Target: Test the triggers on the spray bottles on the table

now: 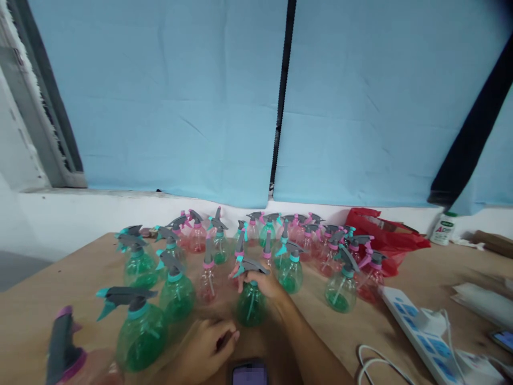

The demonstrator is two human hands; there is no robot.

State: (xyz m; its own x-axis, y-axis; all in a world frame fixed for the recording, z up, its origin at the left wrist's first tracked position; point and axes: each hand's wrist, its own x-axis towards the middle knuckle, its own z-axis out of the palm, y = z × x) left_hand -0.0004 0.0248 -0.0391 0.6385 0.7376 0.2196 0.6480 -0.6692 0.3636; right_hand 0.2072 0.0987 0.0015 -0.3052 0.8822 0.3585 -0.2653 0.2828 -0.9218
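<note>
My right hand (262, 283) is stretched forward and wrapped round the neck of a green spray bottle (250, 305) with a grey and teal trigger head, standing upright on the wooden table (60, 289). My left hand (206, 347) rests low near the front edge with its fingers curled; whether it holds anything is unclear. Just left of it stands another green spray bottle (140, 334). A pink spray bottle (68, 355) is at the bottom left corner. Several more green and pink spray bottles (280, 240) crowd the middle of the table.
A red plastic bag (385, 235) lies behind the bottles at the right. A white power strip (417, 331) with white cables runs along the right front. A white tub (443, 229) stands by the wall. A phone (249, 372) sits at the bottom edge.
</note>
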